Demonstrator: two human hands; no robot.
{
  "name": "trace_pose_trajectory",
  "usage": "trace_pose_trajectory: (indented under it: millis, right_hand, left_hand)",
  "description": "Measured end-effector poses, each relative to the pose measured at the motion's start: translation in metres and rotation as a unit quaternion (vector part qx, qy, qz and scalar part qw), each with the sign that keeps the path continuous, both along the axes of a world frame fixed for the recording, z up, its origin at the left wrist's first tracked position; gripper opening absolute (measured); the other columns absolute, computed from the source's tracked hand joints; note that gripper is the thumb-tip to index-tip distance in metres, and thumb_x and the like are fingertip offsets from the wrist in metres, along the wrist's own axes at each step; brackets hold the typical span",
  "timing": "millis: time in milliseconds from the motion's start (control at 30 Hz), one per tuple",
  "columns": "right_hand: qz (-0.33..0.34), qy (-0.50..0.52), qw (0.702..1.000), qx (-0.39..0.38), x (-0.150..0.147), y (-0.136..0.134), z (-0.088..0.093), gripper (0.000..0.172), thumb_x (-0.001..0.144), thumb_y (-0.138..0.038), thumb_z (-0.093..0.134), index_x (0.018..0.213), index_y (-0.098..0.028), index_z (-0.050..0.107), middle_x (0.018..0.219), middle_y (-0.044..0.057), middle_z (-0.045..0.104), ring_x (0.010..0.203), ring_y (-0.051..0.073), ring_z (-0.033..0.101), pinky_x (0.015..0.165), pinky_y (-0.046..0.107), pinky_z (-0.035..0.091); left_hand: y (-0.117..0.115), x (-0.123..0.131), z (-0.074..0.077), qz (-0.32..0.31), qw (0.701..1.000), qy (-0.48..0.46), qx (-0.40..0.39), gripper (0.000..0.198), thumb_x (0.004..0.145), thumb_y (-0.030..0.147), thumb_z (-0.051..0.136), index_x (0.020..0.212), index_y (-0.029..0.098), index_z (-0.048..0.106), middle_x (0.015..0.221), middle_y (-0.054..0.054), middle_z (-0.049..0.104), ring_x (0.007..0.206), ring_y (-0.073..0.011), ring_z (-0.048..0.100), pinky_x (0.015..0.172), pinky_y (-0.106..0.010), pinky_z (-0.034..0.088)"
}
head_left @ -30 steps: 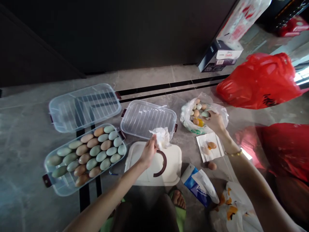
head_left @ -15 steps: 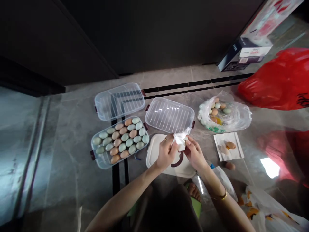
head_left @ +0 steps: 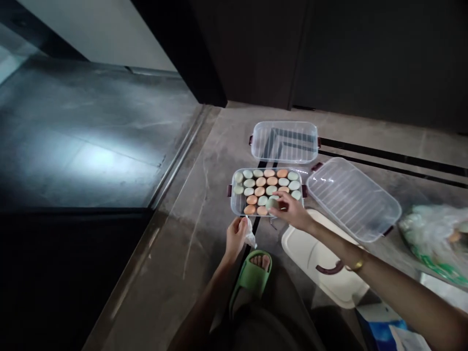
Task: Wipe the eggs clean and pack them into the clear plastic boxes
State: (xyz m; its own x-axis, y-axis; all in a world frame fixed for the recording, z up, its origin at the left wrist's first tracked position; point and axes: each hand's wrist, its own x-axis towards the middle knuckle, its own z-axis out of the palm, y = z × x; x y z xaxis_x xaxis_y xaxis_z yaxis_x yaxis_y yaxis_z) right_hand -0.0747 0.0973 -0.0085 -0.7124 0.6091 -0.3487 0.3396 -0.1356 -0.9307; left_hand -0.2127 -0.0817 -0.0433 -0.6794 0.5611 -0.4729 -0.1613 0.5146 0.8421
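My right hand (head_left: 292, 210) is closed on a pale green egg (head_left: 271, 204), over the front right part of a clear plastic box (head_left: 238, 207). Rows of brown and pale green eggs (head_left: 260, 182) fill much of that box, with a bare patch at its front left corner. Just in front of the box, my left hand (head_left: 236, 239) pinches a crumpled white tissue (head_left: 250, 234). The forearm of my right arm crosses over a cream lid (head_left: 310, 253) with a dark brown handle (head_left: 329, 269).
Behind the egg box lies a second clear box (head_left: 285, 141); a third clear box (head_left: 353, 197) is to the right. A plastic bag (head_left: 435, 239) with eggs stands at the right edge. My foot in a green slipper (head_left: 253, 273) is near the left hand. Dark cabinet doors (head_left: 365, 58) rise behind.
My view has turned left. My hands have parted from over the cream lid and moved left to the egg box; the tissue stays in the left hand, the egg in the right.
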Motion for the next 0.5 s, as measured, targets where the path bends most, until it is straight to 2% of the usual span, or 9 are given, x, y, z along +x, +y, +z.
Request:
trace_pose_trajectory:
  millis: [33,100,200,267,367,500]
  right_hand:
    - [0.029,-0.025,0.998,0.048,-0.026,-0.007,-0.011,0.050,0.073,-0.039,0.077,0.116,-0.023,0.059,0.095,0.003,0.072,0.083,0.019,0.070,0.076,0.033,0.056]
    - [0.078,-0.087,0.978,0.174,-0.072,-0.022,-0.030,0.037,0.076,-0.034,0.073,0.108,-0.021,0.060,0.099,0.005,0.072,0.091,0.021,0.068,0.081,0.033,0.054]
    - [0.177,-0.177,0.908,0.335,-0.118,-0.042,-0.049,0.028,0.083,-0.026,0.065,0.110,-0.019,0.061,0.108,0.011,0.070,0.106,0.026,0.063,0.090,0.037,0.050]
    - [0.221,-0.214,0.861,0.405,-0.136,-0.050,-0.057,0.029,0.087,-0.021,0.059,0.115,-0.017,0.061,0.112,0.015,0.068,0.112,0.030,0.058,0.093,0.042,0.047]
    - [0.236,-0.252,0.828,0.442,-0.148,-0.057,-0.066,0.031,0.091,-0.018,0.051,0.121,-0.017,0.059,0.114,0.017,0.065,0.112,0.032,0.054,0.091,0.045,0.046]
    - [0.218,-0.268,0.825,0.447,-0.154,-0.062,-0.075,0.032,0.093,-0.015,0.045,0.123,-0.017,0.058,0.115,0.017,0.064,0.110,0.032,0.053,0.090,0.047,0.045]
  left_hand:
    - [-0.005,-0.012,-0.004,-0.012,0.999,0.028,-0.012,0.041,0.084,0.059,0.057,0.078,0.019,0.054,0.059,0.004,0.052,0.053,-0.0097,0.048,0.051,-0.020,0.036]
    - [-0.010,-0.034,-0.009,-0.035,0.994,0.084,-0.061,0.033,0.090,0.050,0.054,0.097,0.018,0.058,0.068,0.001,0.062,0.058,-0.0118,0.057,0.056,-0.020,0.040]
    - [-0.010,-0.061,-0.014,-0.088,0.966,0.178,-0.167,0.029,0.095,0.038,0.049,0.115,0.019,0.058,0.084,-0.005,0.072,0.073,-0.0160,0.067,0.065,-0.022,0.043]
    - [-0.009,-0.073,-0.015,-0.126,0.939,0.227,-0.227,0.029,0.097,0.034,0.047,0.120,0.021,0.059,0.093,-0.008,0.074,0.084,-0.0188,0.070,0.070,-0.024,0.044]
    - [-0.006,-0.081,-0.015,-0.176,0.916,0.242,-0.269,0.029,0.098,0.033,0.045,0.122,0.025,0.060,0.098,-0.007,0.076,0.096,-0.0197,0.071,0.074,-0.024,0.044]
    - [-0.001,-0.082,-0.017,-0.224,0.903,0.240,-0.276,0.032,0.099,0.032,0.044,0.127,0.027,0.059,0.101,-0.007,0.076,0.098,-0.0197,0.071,0.075,-0.025,0.044]
